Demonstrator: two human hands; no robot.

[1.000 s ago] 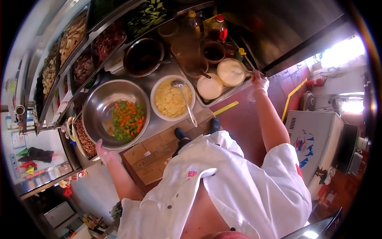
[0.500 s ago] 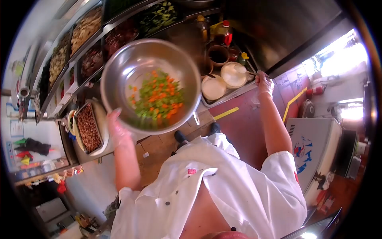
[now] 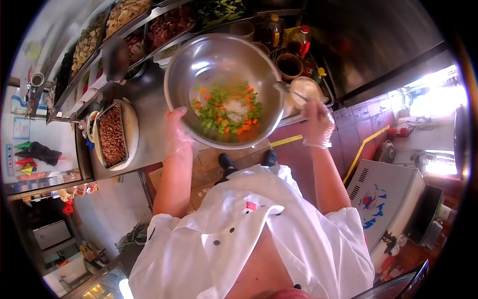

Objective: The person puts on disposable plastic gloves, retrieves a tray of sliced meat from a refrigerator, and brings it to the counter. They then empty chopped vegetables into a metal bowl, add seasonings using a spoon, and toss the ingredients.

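Note:
My left hand (image 3: 177, 130), in a clear plastic glove, is closed on the near-left rim of a large steel mixing bowl (image 3: 181, 60). Diced green vegetable pieces (image 3: 217, 94) and orange carrot cubes (image 3: 244, 128) lie inside, with a small white granular heap (image 3: 236, 108) on top. To the right of the bowl, my gloved right hand (image 3: 318, 125) is closed around the handle of a spoon (image 3: 282, 86). The spoon's head is at the bowl's right rim, smeared by motion. Behind it sits a tub of white seasoning (image 3: 307, 85).
Bottles with red (image 3: 304, 30) and yellow caps stand at the back right, near a dark-filled pot (image 3: 290, 66). A tray of peanuts (image 3: 112, 134) rests on the left counter (image 3: 149, 99). Ingredient trays (image 3: 169, 22) line the rack above. A white freezer (image 3: 381, 202) stands right.
The bowl has shifted right and slightly up in view with my left hand. My right hand has come left from the seasoning tub towards the bowl. White granules now lie on the vegetables.

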